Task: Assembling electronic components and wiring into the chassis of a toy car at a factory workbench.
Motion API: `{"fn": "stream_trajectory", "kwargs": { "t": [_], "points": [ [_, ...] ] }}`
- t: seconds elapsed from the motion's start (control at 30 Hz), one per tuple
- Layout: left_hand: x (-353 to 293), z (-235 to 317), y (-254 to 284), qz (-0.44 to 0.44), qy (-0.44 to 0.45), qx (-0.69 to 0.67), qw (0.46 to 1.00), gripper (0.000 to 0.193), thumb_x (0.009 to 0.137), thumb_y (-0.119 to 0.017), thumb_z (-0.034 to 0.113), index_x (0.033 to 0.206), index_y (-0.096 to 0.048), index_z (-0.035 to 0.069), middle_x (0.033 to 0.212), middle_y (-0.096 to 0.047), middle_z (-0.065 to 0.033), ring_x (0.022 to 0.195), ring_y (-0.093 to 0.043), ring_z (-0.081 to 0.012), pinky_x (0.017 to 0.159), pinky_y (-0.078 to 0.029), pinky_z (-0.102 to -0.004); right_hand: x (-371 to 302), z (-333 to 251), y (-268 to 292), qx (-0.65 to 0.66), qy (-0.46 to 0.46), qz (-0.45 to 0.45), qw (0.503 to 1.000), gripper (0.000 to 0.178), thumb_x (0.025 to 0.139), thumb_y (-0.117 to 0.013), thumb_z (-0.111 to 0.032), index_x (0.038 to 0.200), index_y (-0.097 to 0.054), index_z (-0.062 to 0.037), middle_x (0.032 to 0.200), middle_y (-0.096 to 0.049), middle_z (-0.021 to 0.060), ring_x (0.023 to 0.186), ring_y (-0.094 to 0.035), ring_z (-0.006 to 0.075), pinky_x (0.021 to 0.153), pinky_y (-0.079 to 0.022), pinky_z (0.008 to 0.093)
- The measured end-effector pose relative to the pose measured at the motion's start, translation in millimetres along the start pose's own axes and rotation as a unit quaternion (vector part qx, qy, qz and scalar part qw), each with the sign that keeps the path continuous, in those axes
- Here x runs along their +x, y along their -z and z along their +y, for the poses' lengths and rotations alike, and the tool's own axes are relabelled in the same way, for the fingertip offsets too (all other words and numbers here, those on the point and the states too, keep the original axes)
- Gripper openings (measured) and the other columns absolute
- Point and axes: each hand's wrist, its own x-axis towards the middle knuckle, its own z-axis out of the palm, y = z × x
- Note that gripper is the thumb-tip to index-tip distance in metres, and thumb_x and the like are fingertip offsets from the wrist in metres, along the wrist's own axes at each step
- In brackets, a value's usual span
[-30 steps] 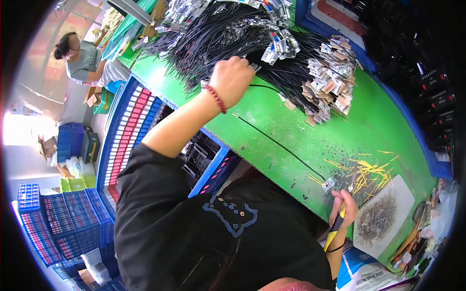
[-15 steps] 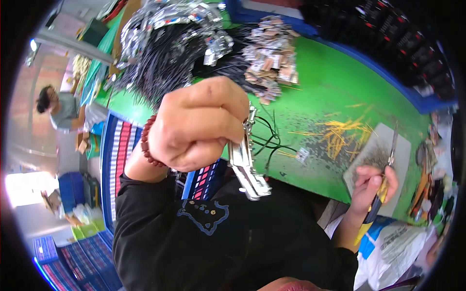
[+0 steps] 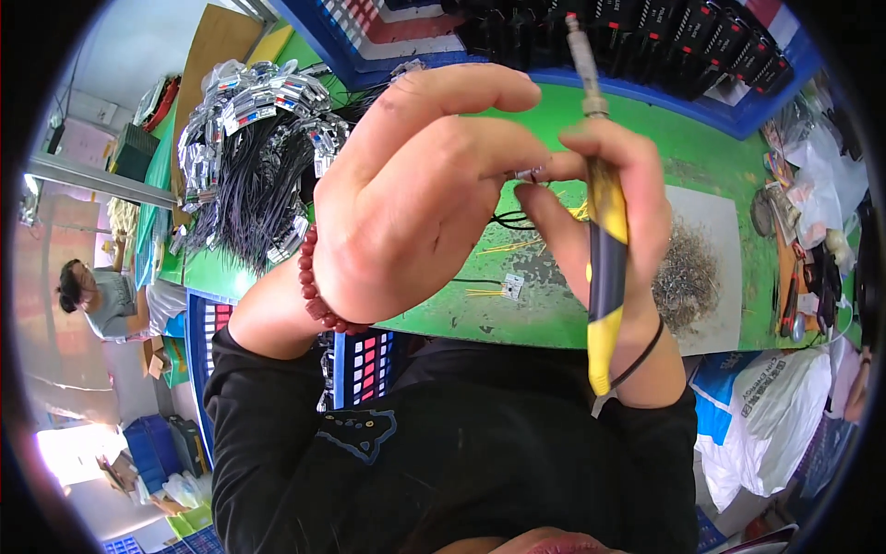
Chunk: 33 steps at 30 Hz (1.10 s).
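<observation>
My left hand (image 3: 406,194), a red bead bracelet at its wrist, is raised with curled fingers closed on a small silvery part (image 3: 528,173). Most of that part is hidden by the fingers. Close against it, my right hand (image 3: 641,185) grips a soldering iron (image 3: 606,268) with a yellow and black handle, its metal tip pointing up and away. The right thumb and a fingertip reach toward the silvery part. A thin black cable (image 3: 512,220) loops below the hands. Under them on the table lies a small pale board (image 3: 513,286) with yellow leads.
Silvery parts with black cables (image 3: 254,148) are heaped at the far left of the green table (image 3: 434,314). Wire clippings (image 3: 688,286) cover a grey sheet (image 3: 720,208) at right. A blue tray (image 3: 738,115) of black pieces stands behind. Another person (image 3: 115,300) is at far left.
Both hands have come up and together in front of me. The soldering iron rose from the right side of the table. The silvery part in my left hand is now mostly covered.
</observation>
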Motion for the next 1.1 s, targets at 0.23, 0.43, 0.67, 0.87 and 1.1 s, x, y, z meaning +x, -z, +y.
{"fn": "stream_trajectory", "kwargs": {
  "t": [0.23, 0.43, 0.67, 0.87, 1.1],
  "points": [
    [-23, -23, -36, -0.02, 0.288, -0.145, 0.946, 0.019, 0.076, -0.069, 0.002, 0.094, -0.064, -0.001, 0.078, -0.062, -0.0095, 0.068, -0.063, -0.0186, 0.056, -0.048, -0.0257, -5, 35, 6, 0.016, 0.002, 0.028, 0.999, 0.033, 0.087, -0.065, 0.002, 0.114, -0.046, -0.002, 0.084, -0.062, 0.0075, 0.078, -0.064, 0.0139, 0.073, -0.051, 0.0255],
    [-26, -46, -46, -0.018, 0.395, -0.284, 0.874, 0.013, 0.085, -0.061, 0.007, 0.093, -0.061, -0.003, 0.069, -0.06, -0.0012, 0.06, -0.052, -0.0035, 0.053, -0.042, -0.0221, -15, 33, 23, 0.033, -0.036, 0.029, 0.998, 0.028, 0.085, -0.063, 0.006, 0.11, -0.054, -0.0048, 0.08, -0.063, 0.0039, 0.071, -0.059, 0.0081, 0.063, -0.049, 0.0227],
    [-47, -54, -66, -0.006, 0.459, -0.473, 0.752, 0.019, 0.088, -0.061, 0.01, 0.102, -0.058, -0.002, 0.081, -0.063, -0.0011, 0.066, -0.056, -0.0049, 0.055, -0.044, -0.0206, -33, 37, -12, -0.09, 0.112, -0.045, 0.989, 0.038, 0.071, -0.069, 0.0, 0.106, -0.06, -0.0127, 0.066, -0.058, -0.002, 0.051, -0.056, 0.0153, 0.045, -0.039, 0.0286],
    [-70, -60, -73, 0.047, 0.49, -0.545, 0.679, 0.022, 0.09, -0.063, 0.009, 0.107, -0.055, -0.002, 0.084, -0.064, -0.0025, 0.067, -0.059, -0.0074, 0.058, -0.046, -0.0216, -47, 60, -8, -0.035, 0.068, -0.126, 0.989, 0.038, 0.078, -0.07, 0.007, 0.111, -0.054, -0.0065, 0.074, -0.061, 0.0074, 0.059, -0.062, 0.0126, 0.051, -0.046, 0.0237],
    [-157, -83, -47, 0.172, 0.523, -0.316, 0.773, 0.018, 0.089, -0.064, 0.007, 0.103, -0.057, -0.002, 0.082, -0.064, -0.0011, 0.07, -0.058, -0.0042, 0.059, -0.045, -0.0184, -74, 75, 19, -0.179, -0.046, -0.168, 0.968, 0.025, 0.081, -0.062, -0.002, 0.103, -0.062, -0.0131, 0.066, -0.058, 0.0013, 0.056, -0.059, 0.0158, 0.05, -0.043, 0.0273]
  ]
}}
